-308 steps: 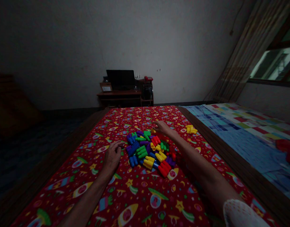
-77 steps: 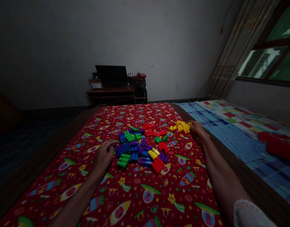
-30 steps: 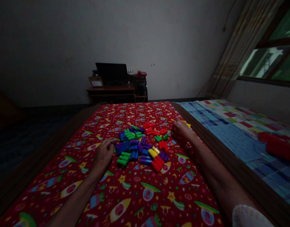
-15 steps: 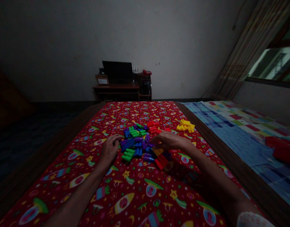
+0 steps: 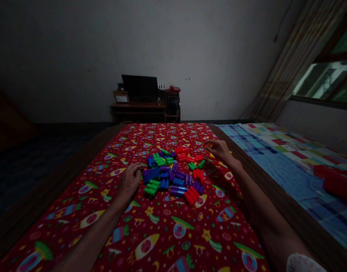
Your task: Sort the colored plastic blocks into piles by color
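Fingers point(image 5: 138, 168) of the left hand point(image 5: 130, 181) are lying loosely spread and slightly bent, pinching nothing. Their tips are touching the left edge of the pile of plastic blocks point(image 5: 173, 173), just beside a purple block point(image 5: 150, 173), while the palm is resting flat on the red printed cloth point(image 5: 167, 230). Fingers point(image 5: 212, 145) of the right hand point(image 5: 220, 149) are curving downward close together, palm down. The dim light is hiding whether they are closing on anything. That hand is hovering at the far right of the pile, near a red block point(image 5: 198, 158) and a green block point(image 5: 201, 164), with the forearm stretching back along the cloth's right side. The pile is sitting in the middle of the cloth between the two hands, mixing red, green, blue and purple pieces. A blue checked mat point(image 5: 275, 166) is lying to the right beyond a wooden strip point(image 5: 275, 192), and a desk point(image 5: 142, 111) with a dark monitor point(image 5: 139, 83) is standing against the far wall.
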The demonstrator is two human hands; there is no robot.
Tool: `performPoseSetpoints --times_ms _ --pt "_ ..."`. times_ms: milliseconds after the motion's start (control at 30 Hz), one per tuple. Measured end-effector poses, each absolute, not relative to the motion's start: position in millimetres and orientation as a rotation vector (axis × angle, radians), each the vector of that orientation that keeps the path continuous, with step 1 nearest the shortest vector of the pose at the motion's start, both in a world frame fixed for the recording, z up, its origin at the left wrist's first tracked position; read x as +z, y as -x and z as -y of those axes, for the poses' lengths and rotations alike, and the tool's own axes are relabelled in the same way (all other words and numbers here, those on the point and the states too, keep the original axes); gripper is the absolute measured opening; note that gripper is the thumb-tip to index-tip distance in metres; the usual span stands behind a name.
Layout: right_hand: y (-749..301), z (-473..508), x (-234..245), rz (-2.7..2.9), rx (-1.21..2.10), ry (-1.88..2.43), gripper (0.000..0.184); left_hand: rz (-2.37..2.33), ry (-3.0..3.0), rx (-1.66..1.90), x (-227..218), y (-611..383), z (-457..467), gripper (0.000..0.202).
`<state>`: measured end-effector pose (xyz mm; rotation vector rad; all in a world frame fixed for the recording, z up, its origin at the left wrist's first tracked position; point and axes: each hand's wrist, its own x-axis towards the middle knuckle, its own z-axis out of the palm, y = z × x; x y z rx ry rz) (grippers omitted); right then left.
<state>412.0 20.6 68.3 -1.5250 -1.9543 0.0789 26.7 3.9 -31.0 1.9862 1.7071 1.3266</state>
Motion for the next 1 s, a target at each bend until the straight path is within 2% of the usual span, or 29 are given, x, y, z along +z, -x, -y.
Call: performPoseSetpoints --times_ms 133,300,667,833,1000 --pt "-442 -37 44 1.764 0.091 1.562 0.015 -1.714 -1.976 1.323 -31 -27 -3 0.031" --pt "-444 -37 25 1.97 0.027 1.524 0.018 -1.718 -1.98 1.299 -30 -26 -3 0.033" --pt "-442 -26 46 2.117 -0.322 1.85 0.026 -1.719 -2.013 1.301 -29 -26 -2 0.034" --pt "-425 -23 57 2.089 -0.259 1.734 0.028 -1.715 -2.029 1.295 -29 -26 -3 0.035" --pt "-379 -8 61 2.226 0.056 1.317 0.027 -1.705 -2.032 1.303 -31 -25 -4 0.033"
